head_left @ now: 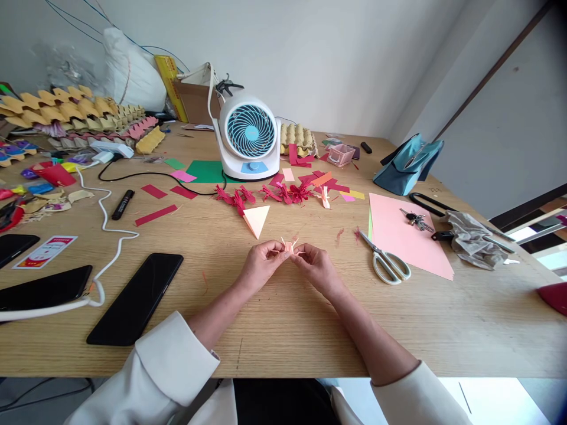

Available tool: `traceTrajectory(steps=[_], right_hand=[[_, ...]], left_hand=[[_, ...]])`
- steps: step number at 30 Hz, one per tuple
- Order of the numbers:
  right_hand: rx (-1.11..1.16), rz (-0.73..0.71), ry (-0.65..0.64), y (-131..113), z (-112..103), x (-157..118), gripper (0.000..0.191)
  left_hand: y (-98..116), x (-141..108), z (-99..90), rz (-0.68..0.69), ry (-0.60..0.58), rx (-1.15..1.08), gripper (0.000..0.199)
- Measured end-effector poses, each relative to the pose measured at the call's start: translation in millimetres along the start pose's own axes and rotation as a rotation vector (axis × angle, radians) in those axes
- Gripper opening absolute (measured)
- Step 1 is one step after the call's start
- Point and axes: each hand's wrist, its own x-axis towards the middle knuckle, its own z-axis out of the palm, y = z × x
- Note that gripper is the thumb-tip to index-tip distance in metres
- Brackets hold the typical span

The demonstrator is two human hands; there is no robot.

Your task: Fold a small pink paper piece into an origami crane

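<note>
Between my two hands is a small peach paper piece with thin strips sticking up, a paper flower [289, 246] by its look. My left hand [264, 262] pinches its left side, and my right hand [316, 264] pinches the right side. Just beyond my fingers lies a folded pale peach paper triangle [257, 221]. Behind it runs a row of crimson paper flowers [290, 193], with one peach paper flower [325, 198] at the right end. White-handled scissors [386, 261] rest to the right of my right hand.
A white and blue fan [250, 133] stands at the back. Pink paper sheets [403, 230] with keys [417, 221] lie right, near a teal bag [408, 165]. On the left are a black phone [136, 298], a marker [123, 204], a white cable [106, 221] and stacked egg trays [80, 115].
</note>
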Motion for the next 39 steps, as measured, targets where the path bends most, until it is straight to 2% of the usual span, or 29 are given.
traceTrajectory(steps=[6, 12, 18, 24, 31, 39], right_hand=[[-0.060, -0.045, -0.018, -0.5, -2.1, -1.7, 0.029], [-0.022, -0.055, -0.019, -2.2, -3.1, -1.2, 0.032], [0.013, -0.028, 0.004, -3.8, -2.8, 0.2, 0.034], [0.057, -0.011, 0.006, -5.3, -1.7, 0.2, 0.035], [0.158, 0.003, -0.013, -5.7, -1.2, -0.1, 0.035], [0.375, 0.069, -0.024, -11.3, -2.1, -0.4, 0.032]], left_hand=[[5.0, -3.1, -0.1, 0.038, 0.029, 0.083, 0.024], [8.7, -4.5, -0.8, 0.082, 0.049, 0.103, 0.023], [0.4, -2.6, 1.4, 0.018, 0.056, -0.020, 0.026], [5.4, -5.4, 6.9, -0.095, 0.062, -0.204, 0.028], [9.5, -5.9, 8.9, -0.104, 0.090, -0.304, 0.034], [10.5, -6.4, 10.4, -0.143, 0.121, -0.406, 0.031]])
